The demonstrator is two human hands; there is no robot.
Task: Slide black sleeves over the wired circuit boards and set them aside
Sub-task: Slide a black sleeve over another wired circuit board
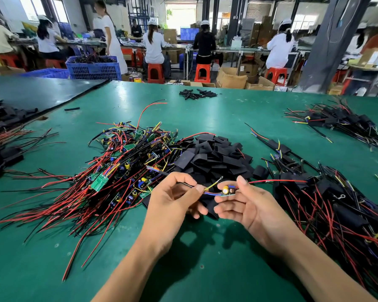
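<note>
- Above the worktop [52, 247], the right hand [251, 205] pinches the circuit board [228, 190] between thumb and fingers [222, 198].
- The left hand [172, 201] pinches its blue and yellow wires [210, 189] just left of the board.

no legible text, label, brand or number is found. faint dark print is seen on a flap of a cardboard box [231, 77] behind the work surface, but it is too blurred to be read. the content of a lit blue screen [189, 33] at the far bench cannot be resolved. any markings on the raised circuit board [228, 191] are too small to be read.
</note>
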